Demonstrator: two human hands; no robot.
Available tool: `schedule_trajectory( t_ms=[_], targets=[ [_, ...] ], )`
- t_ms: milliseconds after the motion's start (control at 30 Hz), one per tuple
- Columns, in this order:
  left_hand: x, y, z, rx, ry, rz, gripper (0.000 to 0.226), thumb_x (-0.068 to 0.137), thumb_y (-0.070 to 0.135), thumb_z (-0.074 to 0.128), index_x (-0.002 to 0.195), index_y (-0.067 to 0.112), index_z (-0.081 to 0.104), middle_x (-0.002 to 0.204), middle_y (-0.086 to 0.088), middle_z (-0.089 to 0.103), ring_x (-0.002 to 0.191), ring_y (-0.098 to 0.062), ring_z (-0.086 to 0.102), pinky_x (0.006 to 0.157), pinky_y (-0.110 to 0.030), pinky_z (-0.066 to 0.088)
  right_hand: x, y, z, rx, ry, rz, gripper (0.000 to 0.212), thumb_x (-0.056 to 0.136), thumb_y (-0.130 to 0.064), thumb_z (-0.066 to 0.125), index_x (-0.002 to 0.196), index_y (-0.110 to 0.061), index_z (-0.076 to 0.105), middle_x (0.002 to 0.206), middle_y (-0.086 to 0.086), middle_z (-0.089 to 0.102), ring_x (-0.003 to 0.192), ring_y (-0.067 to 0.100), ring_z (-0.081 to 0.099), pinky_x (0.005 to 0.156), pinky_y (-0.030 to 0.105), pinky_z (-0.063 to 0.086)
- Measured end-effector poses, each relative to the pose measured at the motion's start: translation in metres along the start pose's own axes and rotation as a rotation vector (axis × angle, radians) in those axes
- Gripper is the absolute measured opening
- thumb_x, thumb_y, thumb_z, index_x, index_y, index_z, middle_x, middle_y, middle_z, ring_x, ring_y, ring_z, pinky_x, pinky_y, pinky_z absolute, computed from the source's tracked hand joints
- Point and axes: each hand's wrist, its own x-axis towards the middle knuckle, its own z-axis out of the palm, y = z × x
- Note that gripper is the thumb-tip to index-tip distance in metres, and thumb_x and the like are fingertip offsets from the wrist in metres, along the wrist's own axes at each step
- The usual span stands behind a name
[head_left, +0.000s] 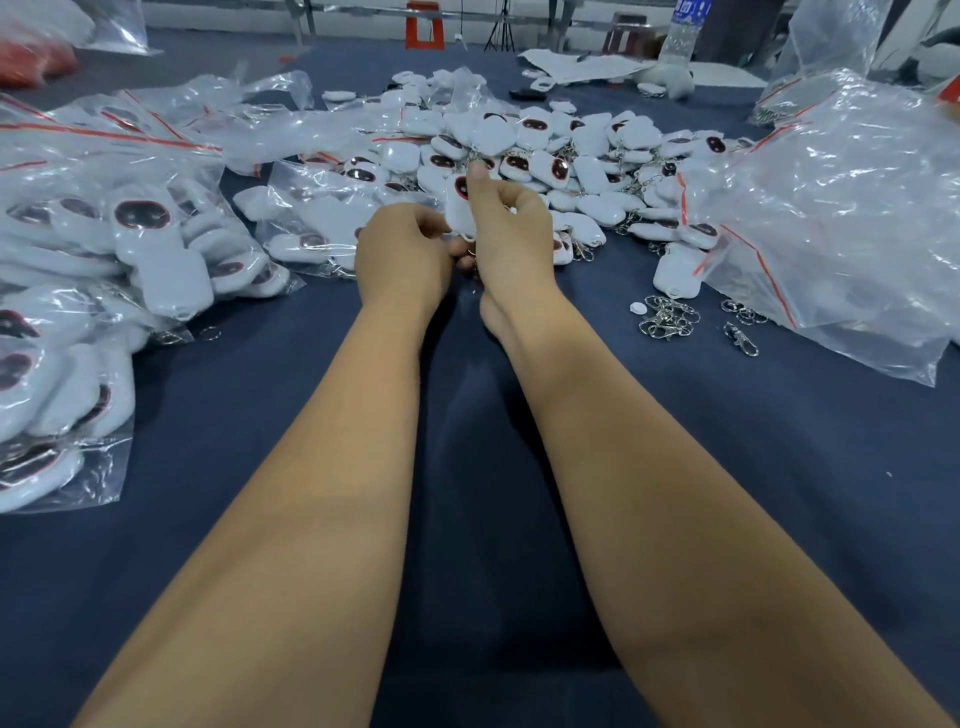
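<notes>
Dark blue cloth covered the whole table (260, 395) in front of me, and it ran back to a far edge where an orange stool (425, 26) and a water bottle (680, 34) stood, both rather blurred. On my right lay a big crumpled heap of clear plastic bags (841, 208) with red seal strips. On my left sat sealed packs (93, 249) stuffed with white soft toys, each toy bearing a dark oval patch. Between the two, further from me, a loose pile of the same toys (571, 150) spread across the cloth, many with metal rings attached.

Both my forearms reached forward over the bare middle of the table. My right hand (511, 228) was curled around one white toy (460, 210), thumb pointing up along its top edge and fingers wrapped behind it, so the toy stood upright, lifted clear of the cloth, just in front of the pile. My left hand (402, 260) was closed too, its fingertips pinching the toy's lower left edge. A glint of metal showed below, between my hands, but I could not tell which fingers had it.

Near my right wrist, on the cloth, lay a small cluster of silver clasps (667, 317), one single clasp (743, 340) a little apart, and a tiny white disc (638, 308) just beside the cluster.
</notes>
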Motion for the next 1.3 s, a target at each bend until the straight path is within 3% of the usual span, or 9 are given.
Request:
schedule_trajectory(
  t_ms=[167, 300, 500, 600, 667, 733, 833, 1167, 1300],
  targets=[
    [-0.002, 0.001, -0.002, -0.047, 0.012, -0.002, 0.028, 0.082, 0.004, 0.055, 0.094, 0.017, 0.076, 0.083, 0.003, 0.070, 0.087, -0.019, 0.065, 0.076, -0.027, 0.051, 0.004, 0.003, -0.005, 0.029, -0.037, 0.049, 0.028, 0.097, 0.001, 0.051, 0.125, 0.000, 0.053, 0.090, 0.007, 0.062, 0.058, 0.013, 0.057, 0.053, 0.022, 0.047],
    [-0.003, 0.002, -0.002, -0.147, 0.012, -0.015, 0.034, 0.078, 0.000, 0.048, 0.089, 0.017, 0.076, 0.078, 0.007, 0.070, 0.087, -0.019, 0.066, 0.081, -0.031, 0.054, 0.007, 0.002, -0.010, 0.075, -0.075, 0.057, 0.031, 0.093, 0.010, 0.047, 0.117, -0.010, 0.048, 0.098, 0.013, 0.061, 0.061, 0.016, 0.063, 0.057, 0.024, 0.054],
    [-0.001, 0.003, 0.000, -0.279, 0.059, -0.042, 0.031, 0.082, 0.002, 0.048, 0.084, 0.021, 0.074, 0.078, 0.012, 0.067, 0.071, -0.004, 0.060, 0.076, -0.023, 0.051, 0.014, 0.002, -0.012, 0.002, -0.071, 0.027, 0.024, 0.087, 0.008, 0.044, 0.097, -0.012, 0.051, 0.084, 0.010, 0.057, 0.056, 0.016, 0.059, 0.054, 0.024, 0.050],
    [0.000, 0.003, -0.003, -0.366, 0.112, -0.041, 0.027, 0.086, 0.011, 0.050, 0.089, 0.022, 0.075, 0.079, 0.016, 0.067, 0.069, 0.005, 0.059, 0.074, -0.020, 0.050, 0.017, 0.002, -0.014, -0.038, -0.052, 0.008, 0.026, 0.085, 0.007, 0.044, 0.106, -0.003, 0.055, 0.082, 0.010, 0.058, 0.052, 0.014, 0.056, 0.050, 0.024, 0.044],
    [0.000, 0.004, -0.003, -0.391, 0.149, -0.036, 0.024, 0.089, 0.021, 0.048, 0.081, 0.025, 0.069, 0.078, 0.012, 0.066, 0.077, -0.010, 0.060, 0.072, -0.028, 0.048, 0.018, 0.003, -0.015, -0.076, -0.045, -0.010, 0.025, 0.085, 0.005, 0.045, 0.105, -0.001, 0.058, 0.075, 0.005, 0.055, 0.053, 0.014, 0.055, 0.049, 0.022, 0.043],
    [-0.004, 0.006, 0.001, -0.116, 0.079, 0.081, 0.025, 0.093, 0.029, 0.041, 0.078, 0.022, 0.059, 0.077, 0.003, 0.060, 0.081, -0.026, 0.053, 0.064, -0.036, 0.040, 0.019, 0.003, -0.014, -0.117, -0.046, -0.033, 0.022, 0.088, 0.003, 0.049, 0.106, 0.004, 0.061, 0.077, 0.008, 0.059, 0.060, 0.015, 0.056, 0.055, 0.026, 0.046],
    [-0.011, 0.006, 0.010, 0.149, -0.065, 0.148, 0.031, 0.102, 0.031, 0.030, 0.084, 0.014, 0.049, 0.085, -0.003, 0.053, 0.083, -0.027, 0.046, 0.069, -0.034, 0.030, 0.020, 0.006, -0.013, -0.193, -0.056, -0.058, 0.021, 0.091, -0.003, 0.055, 0.109, 0.003, 0.064, 0.090, 0.015, 0.065, 0.078, 0.019, 0.058, 0.072, 0.034, 0.051],
    [-0.008, 0.007, 0.004, -0.179, -0.080, 0.006, 0.020, 0.095, 0.021, 0.043, 0.078, 0.018, 0.052, 0.080, 0.001, 0.059, 0.076, -0.020, 0.054, 0.062, -0.034, 0.041, 0.019, 0.008, -0.015, -0.227, -0.116, -0.047, 0.016, 0.087, -0.008, 0.057, 0.102, -0.009, 0.063, 0.085, 0.006, 0.065, 0.075, 0.017, 0.060, 0.065, 0.030, 0.048],
    [-0.006, 0.006, 0.001, -0.394, -0.079, -0.037, 0.019, 0.086, 0.013, 0.046, 0.088, 0.010, 0.065, 0.077, -0.001, 0.060, 0.070, -0.023, 0.052, 0.067, -0.037, 0.044, 0.017, 0.007, -0.015, -0.133, -0.153, -0.049, 0.009, 0.089, -0.013, 0.058, 0.096, -0.014, 0.064, 0.083, 0.003, 0.065, 0.069, 0.015, 0.062, 0.056, 0.027, 0.049]
  ],
)
